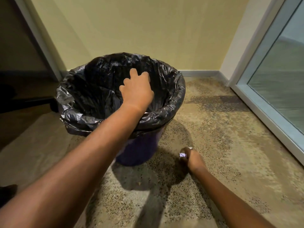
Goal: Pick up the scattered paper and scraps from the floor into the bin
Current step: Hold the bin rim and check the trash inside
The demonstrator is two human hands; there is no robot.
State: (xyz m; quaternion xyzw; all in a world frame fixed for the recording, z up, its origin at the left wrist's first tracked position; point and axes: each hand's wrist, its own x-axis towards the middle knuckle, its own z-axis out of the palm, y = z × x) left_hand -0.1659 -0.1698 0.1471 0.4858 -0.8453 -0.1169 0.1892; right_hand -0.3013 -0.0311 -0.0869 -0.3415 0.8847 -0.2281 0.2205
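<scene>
Item: bin (pixel 139 150), purple, with a black liner (pixel 164 111) folded over its rim; it stands on the speckled floor (pixel 222 129) near the wall (pixel 148 30). Our left hand (pixel 137 91) hangs over the open mouth, knuckles up and fingers bent downward. The palm is hidden, so we cannot tell whether it holds anything. Our right hand (pixel 191 157) sits low by the floor, just right of the bin's base, fingers curled round a small pale paper scrap (pixel 183 155). Step in hand, as we judge it: empty the left hand over the bin, then bring the right hand's scrap up. To do it well, we let go only with the fingers well inside the rim. We lift the scrap clear over the liner's crumpled edge, since loose plastic could deflect light paper. Room: open floor on the right as far as the glass panel (pixel 279 88); wall close behind the bin; a dark opening (pixel 19 63) on the left.
</scene>
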